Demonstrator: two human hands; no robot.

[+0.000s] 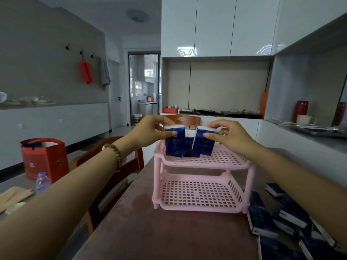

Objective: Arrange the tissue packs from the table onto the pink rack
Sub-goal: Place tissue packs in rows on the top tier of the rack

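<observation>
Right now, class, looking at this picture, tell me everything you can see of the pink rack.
The pink rack is a two-tier shelf that looks like plastic, with perforated grid floors, low raised rims and corner posts on small feet. It stands upright on the brown table. Its lower tier holds nothing. Blue tissue packs stand on end at the back left of the upper tier; the left hand and the right hand each pinch one.
</observation>
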